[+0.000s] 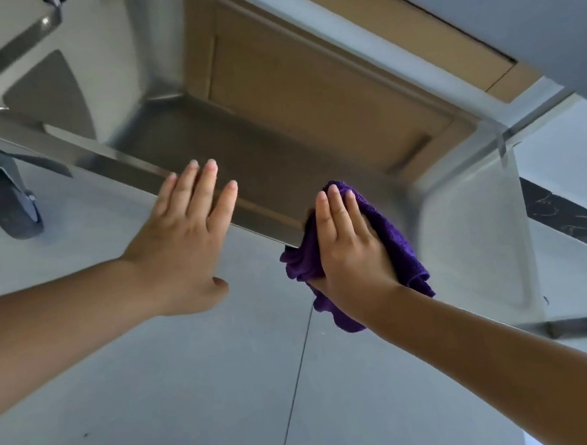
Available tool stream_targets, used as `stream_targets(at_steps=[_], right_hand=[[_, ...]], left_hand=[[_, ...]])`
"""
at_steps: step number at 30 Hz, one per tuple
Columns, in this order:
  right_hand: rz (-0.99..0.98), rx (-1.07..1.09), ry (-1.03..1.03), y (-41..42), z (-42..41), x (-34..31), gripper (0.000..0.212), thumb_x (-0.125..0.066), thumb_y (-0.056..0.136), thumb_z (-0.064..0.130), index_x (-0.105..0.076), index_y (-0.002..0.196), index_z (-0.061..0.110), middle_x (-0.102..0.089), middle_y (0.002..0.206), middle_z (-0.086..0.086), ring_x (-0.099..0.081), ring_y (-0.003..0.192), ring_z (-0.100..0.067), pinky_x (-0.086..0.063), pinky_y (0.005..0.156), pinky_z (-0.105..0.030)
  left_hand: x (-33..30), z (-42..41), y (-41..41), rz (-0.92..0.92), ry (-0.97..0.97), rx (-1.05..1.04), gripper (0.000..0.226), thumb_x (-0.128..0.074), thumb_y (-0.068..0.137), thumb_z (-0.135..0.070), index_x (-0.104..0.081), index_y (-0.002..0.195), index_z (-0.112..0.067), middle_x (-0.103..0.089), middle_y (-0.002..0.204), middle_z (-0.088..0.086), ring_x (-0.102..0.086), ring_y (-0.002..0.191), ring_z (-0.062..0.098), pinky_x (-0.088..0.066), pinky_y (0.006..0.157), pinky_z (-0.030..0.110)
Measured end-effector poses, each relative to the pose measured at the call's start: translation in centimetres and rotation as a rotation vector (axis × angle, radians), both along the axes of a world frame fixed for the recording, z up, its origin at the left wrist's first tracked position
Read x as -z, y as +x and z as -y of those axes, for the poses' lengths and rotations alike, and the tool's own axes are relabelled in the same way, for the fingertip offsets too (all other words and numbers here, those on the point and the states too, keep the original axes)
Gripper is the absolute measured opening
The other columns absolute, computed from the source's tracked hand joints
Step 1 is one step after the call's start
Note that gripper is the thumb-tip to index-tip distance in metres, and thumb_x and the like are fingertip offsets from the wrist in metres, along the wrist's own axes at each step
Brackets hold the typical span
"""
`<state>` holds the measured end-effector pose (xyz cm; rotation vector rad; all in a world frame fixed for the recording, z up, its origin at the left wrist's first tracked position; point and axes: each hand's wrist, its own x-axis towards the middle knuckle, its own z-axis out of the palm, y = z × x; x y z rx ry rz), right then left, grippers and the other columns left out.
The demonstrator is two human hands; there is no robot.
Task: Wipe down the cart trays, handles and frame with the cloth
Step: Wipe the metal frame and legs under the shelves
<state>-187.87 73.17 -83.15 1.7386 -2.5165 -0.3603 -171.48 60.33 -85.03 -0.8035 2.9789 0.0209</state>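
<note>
1. Where the steel cart [133, 93] fills the upper frame, its lower tray [273, 156] runs diagonally, upper L to lower R, blurred in places.
2. Tray: shallow metal basin w/ raised rim; brown reflection across its floor. Near rim edge faces the camera.
3. Cloth [390, 237]: purple, bunched, lying over the tray's near rim toward the R corner. Part sits on the rim, the rest hangs below the edge toward the floor.
4. R hand [350, 248]: flat on top of the cloth, fingers straight and together, pointing up into the tray; palm presses cloth against the rim. Cloth shows on both sides of the hand and beneath the wrist. No curl round the cloth visible.
5. L hand [184, 247]: spread flat, fingers straight, fingertips resting on the same near rim, L of the cloth and apart from it. Holds nothing.
6. Frame post [506, 165]: upright at the tray's R corner, just beside the cloth; heavily blurred.
7. Wheel [8, 202]: dark caster w/ metal fork, under the cart's L corner, on the floor.
8. Floor [198, 410]: pale grey tiles w/ thin joint lines; dark marbled strip [585, 230] at R.
</note>
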Motion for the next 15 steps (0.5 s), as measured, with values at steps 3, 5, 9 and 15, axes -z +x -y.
stream_targets(at_steps=[3,5,9,15], right_hand=[[0.029,-0.069,0.071,2.9,3.9,-0.4,0.099,-0.063,0.086,0.042,-0.001,0.145,-0.010,-0.003,0.154,-0.028,-0.005,0.142,-0.044,-0.013,0.116,-0.043],[0.024,-0.060,0.106,4.3,6.2,-0.3,0.098,-0.057,0.090,0.041,0.008,0.145,-0.006,0.008,0.154,-0.026,0.005,0.142,-0.042,-0.005,0.117,-0.043],[0.004,-0.027,0.095,5.7,7.5,0.4,0.115,-0.078,0.069,0.048,-0.014,0.145,-0.009,-0.015,0.152,-0.029,-0.015,0.141,-0.043,-0.018,0.115,-0.041],[0.073,-0.009,0.129,5.7,7.8,-0.7,0.101,-0.061,0.085,0.049,-0.001,0.146,-0.006,-0.001,0.156,-0.023,-0.003,0.144,-0.039,-0.010,0.116,-0.038]], left_hand=[[-0.4,-0.4,-0.3,0.041,0.010,0.003,0.105,-0.051,0.081,-0.049,0.020,0.144,-0.007,0.023,0.151,0.022,0.020,0.139,0.039,0.014,0.110,0.044],[-0.2,-0.4,-0.1,-0.038,0.052,-0.004,0.102,-0.054,0.082,-0.045,0.015,0.146,-0.008,0.018,0.153,0.019,0.017,0.141,0.037,0.016,0.107,0.041],[-0.1,0.3,0.5,-0.127,0.065,0.052,0.098,-0.054,0.082,-0.039,0.011,0.147,-0.005,0.010,0.155,0.017,0.009,0.143,0.034,0.012,0.110,0.039],[-0.4,5.2,4.7,-0.265,-0.085,-0.133,0.091,-0.061,0.069,-0.027,-0.020,0.144,0.004,-0.019,0.151,0.026,-0.017,0.140,0.040,0.002,0.113,0.045]])
